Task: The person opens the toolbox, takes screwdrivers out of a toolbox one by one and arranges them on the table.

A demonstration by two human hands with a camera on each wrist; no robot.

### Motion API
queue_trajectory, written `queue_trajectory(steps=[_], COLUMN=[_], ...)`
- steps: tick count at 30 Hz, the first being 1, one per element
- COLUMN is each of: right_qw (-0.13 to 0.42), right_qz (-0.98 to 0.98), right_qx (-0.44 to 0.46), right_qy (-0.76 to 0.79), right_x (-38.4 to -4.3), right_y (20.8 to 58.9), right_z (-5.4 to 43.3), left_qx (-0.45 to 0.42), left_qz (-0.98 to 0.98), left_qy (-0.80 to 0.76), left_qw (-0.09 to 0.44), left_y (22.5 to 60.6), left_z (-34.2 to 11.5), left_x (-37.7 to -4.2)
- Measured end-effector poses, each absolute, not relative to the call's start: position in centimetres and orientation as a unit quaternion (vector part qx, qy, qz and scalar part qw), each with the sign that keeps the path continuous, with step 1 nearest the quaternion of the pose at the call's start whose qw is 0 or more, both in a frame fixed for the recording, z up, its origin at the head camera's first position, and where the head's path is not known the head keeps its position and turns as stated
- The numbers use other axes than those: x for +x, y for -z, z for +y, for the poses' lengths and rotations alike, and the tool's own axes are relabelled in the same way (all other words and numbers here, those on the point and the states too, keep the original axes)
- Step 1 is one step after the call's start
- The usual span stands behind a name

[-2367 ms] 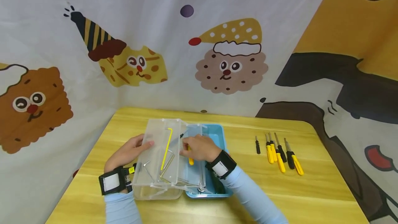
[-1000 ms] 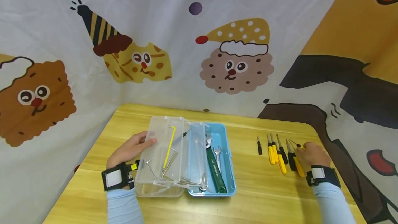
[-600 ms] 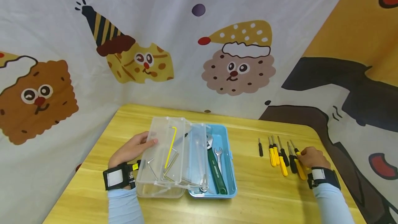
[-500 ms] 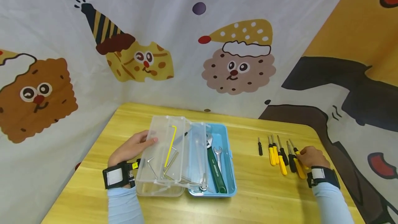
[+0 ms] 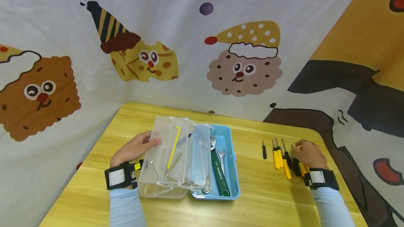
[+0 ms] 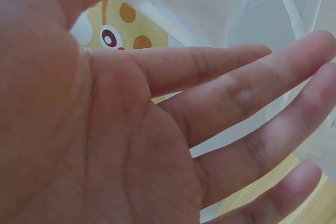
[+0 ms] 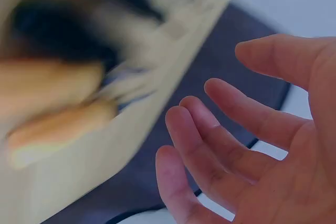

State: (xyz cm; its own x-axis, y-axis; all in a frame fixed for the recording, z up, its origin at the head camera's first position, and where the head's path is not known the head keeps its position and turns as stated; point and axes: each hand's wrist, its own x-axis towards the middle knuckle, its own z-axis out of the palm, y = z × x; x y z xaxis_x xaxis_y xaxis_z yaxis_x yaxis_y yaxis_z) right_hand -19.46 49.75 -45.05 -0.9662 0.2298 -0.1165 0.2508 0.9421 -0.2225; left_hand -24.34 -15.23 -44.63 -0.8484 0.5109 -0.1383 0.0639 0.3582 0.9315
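My left hand [image 5: 134, 149] holds the side of a clear plastic tray [image 5: 159, 132], thumb over its outer face and fingers behind. In the left wrist view, those fingers [image 6: 226, 93] extend under the translucent plastic. Hex keys lie in the tray, among them a yellow one [image 5: 174, 146]. The tray belongs to a blue toolbox [image 5: 234, 181] holding a green-handled adjustable wrench [image 5: 219, 174] and a spanner [image 5: 222, 158]. My right hand [image 5: 310, 154] hovers over the rightmost screwdrivers [image 5: 303, 169], partly hiding them. In the right wrist view, its spread fingers [image 7: 184, 129] hold nothing.
More yellow and black screwdrivers [image 5: 287, 169] lie in a row on the wooden table [image 5: 258, 192], with a small black one [image 5: 264, 151] at their left. A cartoon-print cloth [image 5: 189, 94] hangs behind the table. The clear lid part [image 5: 164, 193] lies beneath the tray.
My right hand carried a yellow-handled screwdriver from the toolbox to the row at right, set it down and let go, and has lifted slightly. My left hand stays on the tray.
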Motion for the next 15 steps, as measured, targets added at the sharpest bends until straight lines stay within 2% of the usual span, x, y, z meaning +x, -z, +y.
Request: queue_trajectory(steps=[8,11,15], right_qw=[-0.025,-0.022,0.019], right_qz=[0.987,0.98,0.96], right_qx=[-0.005,-0.051,-0.116], right_qy=[0.16,0.193,0.253], right_x=[-20.9,-21.3,-22.0], right_y=[42.0,41.3,40.7], right_z=[40.3,36.5,31.5], left_qx=[0.179,0.17,0.17], left_qz=[0.797,0.796,0.796], left_qy=[-0.539,-0.542,-0.543], left_qw=[0.204,0.209,0.208], left_y=[44.9,45.0,45.0], left_z=[-15.3,-15.3,-15.3], left_x=[-24.4,-24.4,-24.4])
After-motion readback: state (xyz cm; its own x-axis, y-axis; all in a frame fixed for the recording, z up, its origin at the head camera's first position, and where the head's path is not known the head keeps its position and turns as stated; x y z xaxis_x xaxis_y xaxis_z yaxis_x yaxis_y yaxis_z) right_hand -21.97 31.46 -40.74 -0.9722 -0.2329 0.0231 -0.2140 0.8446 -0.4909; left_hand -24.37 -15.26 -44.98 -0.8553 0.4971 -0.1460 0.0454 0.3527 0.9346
